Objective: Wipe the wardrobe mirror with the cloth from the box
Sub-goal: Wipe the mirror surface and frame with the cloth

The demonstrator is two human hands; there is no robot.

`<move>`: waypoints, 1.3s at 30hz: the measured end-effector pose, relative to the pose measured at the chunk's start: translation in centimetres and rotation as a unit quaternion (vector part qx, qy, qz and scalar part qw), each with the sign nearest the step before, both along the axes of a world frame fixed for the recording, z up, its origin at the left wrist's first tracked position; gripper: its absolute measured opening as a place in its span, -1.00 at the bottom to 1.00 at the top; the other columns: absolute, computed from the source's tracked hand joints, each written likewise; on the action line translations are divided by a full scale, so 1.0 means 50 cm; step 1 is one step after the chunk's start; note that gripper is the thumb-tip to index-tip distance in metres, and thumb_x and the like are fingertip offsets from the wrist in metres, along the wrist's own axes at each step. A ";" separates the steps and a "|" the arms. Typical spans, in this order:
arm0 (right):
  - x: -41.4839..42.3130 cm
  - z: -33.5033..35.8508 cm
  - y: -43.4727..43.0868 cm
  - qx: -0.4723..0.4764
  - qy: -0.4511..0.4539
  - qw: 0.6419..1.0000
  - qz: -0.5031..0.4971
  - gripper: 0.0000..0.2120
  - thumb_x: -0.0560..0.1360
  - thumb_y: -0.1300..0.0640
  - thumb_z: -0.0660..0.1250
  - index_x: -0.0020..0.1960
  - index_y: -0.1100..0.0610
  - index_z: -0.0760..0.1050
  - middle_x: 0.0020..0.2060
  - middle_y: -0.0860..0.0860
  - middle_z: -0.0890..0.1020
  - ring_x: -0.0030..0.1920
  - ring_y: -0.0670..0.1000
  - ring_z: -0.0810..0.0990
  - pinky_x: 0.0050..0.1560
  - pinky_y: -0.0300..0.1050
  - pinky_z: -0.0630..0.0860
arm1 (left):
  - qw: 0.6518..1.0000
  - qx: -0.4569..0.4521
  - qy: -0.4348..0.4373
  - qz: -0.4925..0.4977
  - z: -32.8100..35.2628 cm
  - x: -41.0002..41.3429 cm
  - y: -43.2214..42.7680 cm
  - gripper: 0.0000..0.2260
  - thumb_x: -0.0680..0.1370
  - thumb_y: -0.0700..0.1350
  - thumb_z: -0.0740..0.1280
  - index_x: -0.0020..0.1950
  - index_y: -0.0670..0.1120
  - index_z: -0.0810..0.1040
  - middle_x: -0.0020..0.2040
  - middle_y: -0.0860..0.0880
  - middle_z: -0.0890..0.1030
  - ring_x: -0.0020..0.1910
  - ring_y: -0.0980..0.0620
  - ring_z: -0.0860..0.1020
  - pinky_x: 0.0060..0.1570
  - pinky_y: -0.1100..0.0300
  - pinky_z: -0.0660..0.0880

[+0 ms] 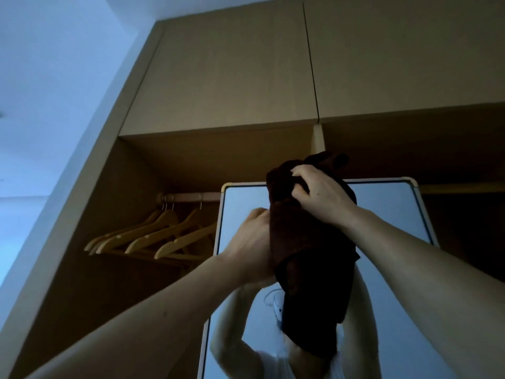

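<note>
Cloth: dark brown fabric, matt, with a coarse towelling-like nap and soft, thick folds. Mirror: glass, smooth and glossy, giving a clear reflection; its frame: pale, smooth, slightly shiny, plastic or coated metal, not distinguishable. Wardrobe: flat panels of light wood or wood-look board, matt, with faint fine grain. Hangers: pale wood, smooth, with a low satin sheen; their hooks: thin bright metal wire. Rail: smooth round bar with a soft sheen, material unclear. Wall: plain, matt, painted finish
</note>
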State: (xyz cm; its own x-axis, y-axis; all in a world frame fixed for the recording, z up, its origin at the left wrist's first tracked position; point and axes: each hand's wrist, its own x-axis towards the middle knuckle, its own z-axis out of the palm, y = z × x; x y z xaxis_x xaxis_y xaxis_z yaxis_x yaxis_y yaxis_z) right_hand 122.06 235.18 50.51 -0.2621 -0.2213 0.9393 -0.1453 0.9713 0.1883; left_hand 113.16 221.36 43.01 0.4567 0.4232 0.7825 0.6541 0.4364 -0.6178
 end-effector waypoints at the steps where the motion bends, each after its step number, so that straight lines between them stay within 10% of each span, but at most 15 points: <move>1: 0.002 -0.001 0.001 -0.002 -0.005 1.000 0.002 -0.79 0.57 0.11 0.15 0.17 0.15 0.42 0.19 0.05 0.48 0.18 0.04 0.45 0.13 -0.04 0.40 | 0.999 0.026 -0.026 -0.001 0.008 0.009 -0.013 -0.89 0.31 -0.08 0.38 -0.24 -0.09 0.52 -0.25 -0.05 0.55 -0.18 -0.07 0.49 -0.19 0.11 0.41; 4: 0.003 -0.011 0.004 -0.007 0.003 1.000 0.009 -0.86 0.56 0.16 0.15 0.08 0.15 0.42 0.24 0.00 0.44 0.26 0.00 0.38 0.09 -0.14 0.30 | 0.967 0.194 -0.162 -0.022 0.049 -0.017 -0.047 -0.84 0.49 -0.11 0.29 -0.07 -0.13 0.63 -0.04 -0.09 0.52 0.04 -0.12 0.44 -0.03 0.00 0.42; 8: -0.006 -0.019 -0.010 -0.021 0.033 0.999 -0.006 -0.89 0.54 0.21 0.15 0.02 0.15 0.42 0.14 0.03 0.48 0.17 0.04 0.42 0.04 -0.14 0.31 | 0.828 0.295 -0.463 -0.111 0.090 -0.016 -0.069 -0.57 0.58 -0.08 0.27 0.43 -0.12 0.32 0.37 -0.12 0.31 0.29 -0.12 0.36 0.21 0.04 0.37; 12: -0.024 -0.015 -0.036 -0.039 0.046 0.997 -0.057 -0.86 0.55 0.16 0.12 0.07 0.05 0.39 0.11 -0.01 0.48 0.17 0.07 0.42 0.18 -0.06 0.32 | 0.621 0.257 -0.660 -0.336 0.097 -0.005 -0.066 -0.71 0.63 -0.05 0.20 0.25 -0.20 0.43 -0.13 -0.08 0.47 -0.11 -0.03 0.43 -0.02 0.09 0.33; 22: -0.139 -0.021 -0.150 0.096 -0.026 0.987 -0.125 -0.52 0.61 0.03 0.04 0.52 -0.04 0.12 0.50 -0.03 0.15 0.44 0.10 0.10 0.42 0.01 -0.04 | 0.554 0.210 -0.711 -0.380 0.095 -0.022 -0.082 -0.66 0.67 0.04 0.08 0.26 -0.16 0.46 -0.05 -0.11 0.56 -0.09 -0.08 0.55 -0.10 0.10 0.50; 26: -0.068 -0.023 -0.056 0.073 0.032 0.988 -0.130 -0.45 0.47 -0.03 0.02 0.46 0.03 0.25 0.41 0.03 0.33 0.35 0.13 0.28 0.32 -0.05 0.14 | 0.585 0.246 -0.688 -0.351 0.092 -0.003 -0.077 -0.53 0.63 0.14 0.15 0.38 -0.18 0.36 0.02 -0.12 0.52 0.11 -0.14 0.49 0.02 0.07 0.36; 33: -0.068 0.015 -0.127 -0.067 0.004 0.971 -0.228 -0.61 0.53 0.14 0.11 0.35 0.09 0.29 0.31 0.14 0.41 0.30 0.23 0.32 0.29 0.13 0.20 | 0.643 0.260 -0.656 -0.296 0.093 -0.026 -0.056 -0.65 0.63 -0.05 0.18 0.27 -0.28 0.47 -0.24 -0.09 0.45 -0.18 -0.07 0.48 -0.21 0.14 0.36; 39: -0.068 -0.032 -0.070 0.068 0.015 0.988 -0.134 -0.50 0.55 0.12 0.03 0.49 0.06 0.17 0.46 0.03 0.22 0.43 0.12 0.15 0.44 0.04 0.01 | 0.665 0.279 -0.637 -0.272 0.103 -0.031 -0.049 -0.64 0.64 -0.06 0.18 0.30 -0.31 0.44 0.21 -0.27 0.54 0.19 -0.23 0.51 -0.05 0.07 0.40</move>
State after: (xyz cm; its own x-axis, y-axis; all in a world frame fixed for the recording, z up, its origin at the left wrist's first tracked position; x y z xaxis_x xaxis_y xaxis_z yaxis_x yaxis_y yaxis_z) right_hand 118.68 231.66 48.91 -0.3010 -0.2732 0.9137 0.1222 0.9392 0.3210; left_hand 111.63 218.93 48.16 -0.7606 -0.0512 0.6472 0.6466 -0.1492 0.7481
